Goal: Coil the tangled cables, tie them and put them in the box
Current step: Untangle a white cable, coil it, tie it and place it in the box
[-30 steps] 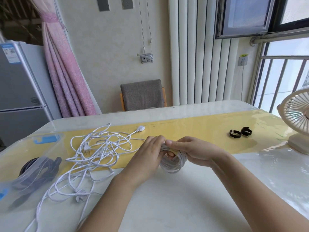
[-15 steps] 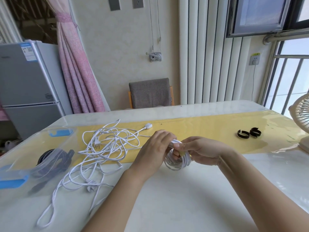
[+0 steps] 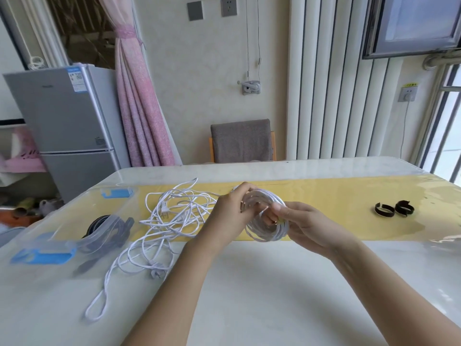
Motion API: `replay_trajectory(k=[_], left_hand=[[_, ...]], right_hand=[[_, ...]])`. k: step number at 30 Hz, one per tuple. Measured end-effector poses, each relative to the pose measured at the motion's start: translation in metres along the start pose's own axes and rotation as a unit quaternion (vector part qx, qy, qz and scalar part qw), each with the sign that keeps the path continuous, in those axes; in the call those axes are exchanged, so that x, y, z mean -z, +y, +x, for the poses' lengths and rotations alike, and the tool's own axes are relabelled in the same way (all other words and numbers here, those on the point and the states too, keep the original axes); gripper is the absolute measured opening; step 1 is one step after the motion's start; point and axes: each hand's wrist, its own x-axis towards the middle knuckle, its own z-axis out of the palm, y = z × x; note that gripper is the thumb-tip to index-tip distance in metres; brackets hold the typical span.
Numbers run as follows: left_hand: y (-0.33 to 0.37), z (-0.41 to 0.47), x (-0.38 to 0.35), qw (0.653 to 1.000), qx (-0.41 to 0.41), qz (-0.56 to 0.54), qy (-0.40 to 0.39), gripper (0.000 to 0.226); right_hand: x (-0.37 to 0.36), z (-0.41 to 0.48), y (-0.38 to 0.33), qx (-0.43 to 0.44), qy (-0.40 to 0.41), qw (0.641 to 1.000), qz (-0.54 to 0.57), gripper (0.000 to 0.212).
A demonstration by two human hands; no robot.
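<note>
A coiled white cable (image 3: 265,216) is held just above the table's middle, over the yellow mat's near edge. My left hand (image 3: 228,216) grips its left side and my right hand (image 3: 303,224) pinches its right side with the thumb on top. To the left lies a loose tangle of white cables (image 3: 172,216) with plugs showing. A clear plastic box (image 3: 62,236) with blue clips stands at the far left and holds a black coiled cable (image 3: 109,227). Two black strap ties (image 3: 394,209) lie curled on the mat at the right.
The yellow mat (image 3: 336,196) runs across the white table (image 3: 249,295). A grey chair (image 3: 242,141) stands behind the far edge, a silver fridge (image 3: 67,126) at the back left. One white cable loop trails toward the near left edge.
The coil has been lifted and turned more upright between my hands. The view has swung left and up, so the fan at the right is out of sight.
</note>
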Motion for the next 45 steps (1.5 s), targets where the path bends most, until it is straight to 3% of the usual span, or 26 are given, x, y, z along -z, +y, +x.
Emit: replay_trajectory(k=[2,5,8,10,12,14,17,21,24,26,27,29,32,34,37,40,43,45], left_hand=[[0.007,0.005,0.014,0.998,0.031,-0.03,-0.04,0.012],[0.017,0.007,0.039,0.976,0.091,-0.137,-0.145,0.031],[0.017,-0.003,0.058,0.953,0.129,-0.202,-0.183,0.021],[0.011,-0.011,0.067,0.964,0.122,-0.174,-0.159,0.013],[0.003,-0.018,0.077,0.977,0.12,-0.125,-0.12,0.029],[-0.002,-0.023,0.087,0.99,0.101,-0.065,-0.075,0.047],[-0.001,-0.033,0.101,0.998,0.062,0.012,-0.01,0.032],[-0.008,-0.04,0.113,0.998,0.046,0.009,0.029,0.028],[-0.011,-0.045,0.118,0.998,0.043,-0.019,0.041,0.03],[-0.012,-0.048,0.118,0.997,0.038,-0.028,0.064,0.027],[-0.013,-0.048,0.116,0.996,0.032,-0.026,0.078,0.027],[-0.014,-0.048,0.113,0.994,0.017,-0.014,0.103,0.03],[-0.015,-0.046,0.106,0.992,0.016,-0.017,0.123,0.026],[-0.015,-0.044,0.102,0.991,0.013,-0.022,0.132,0.031],[-0.016,-0.041,0.096,0.987,0.006,-0.033,0.156,0.048],[-0.017,-0.04,0.088,0.984,0.023,-0.052,0.169,0.044],[-0.019,-0.039,0.089,0.985,0.024,-0.065,0.158,0.047],[-0.023,-0.04,0.094,0.988,0.019,-0.061,0.138,0.043]], right_hand=[[-0.004,0.003,0.0,0.023,0.002,0.998,0.064,0.035],[-0.015,0.005,-0.005,0.053,-0.02,0.99,0.13,0.039],[-0.029,0.008,-0.007,0.057,-0.029,0.992,0.111,0.041],[-0.038,0.017,-0.005,0.03,-0.011,0.995,0.092,0.049],[-0.048,0.029,-0.005,0.014,-0.011,0.996,0.086,0.05],[-0.06,0.042,-0.014,-0.002,-0.031,0.996,0.083,0.036],[-0.075,0.061,-0.031,-0.047,-0.093,0.991,0.08,0.027],[-0.084,0.076,-0.036,-0.083,-0.122,0.987,0.064,0.022],[-0.093,0.078,-0.041,-0.1,-0.066,0.993,-0.013,0.024],[-0.097,0.08,-0.04,-0.078,0.03,0.989,-0.125,0.026],[-0.098,0.081,-0.038,-0.052,0.095,0.977,-0.183,0.038],[-0.098,0.084,-0.031,0.038,0.222,0.936,-0.27,0.062],[-0.096,0.083,-0.024,0.214,0.32,0.852,-0.354,0.054],[-0.097,0.082,-0.022,0.281,0.332,0.814,-0.385,0.037],[-0.098,0.084,-0.02,0.3,0.332,0.803,-0.393,0.024],[-0.102,0.088,-0.017,0.278,0.339,0.8,-0.409,0.025],[-0.102,0.09,-0.015,0.241,0.314,0.825,-0.403,0.02],[-0.099,0.092,-0.019,0.185,0.252,0.883,-0.349,0.013]])
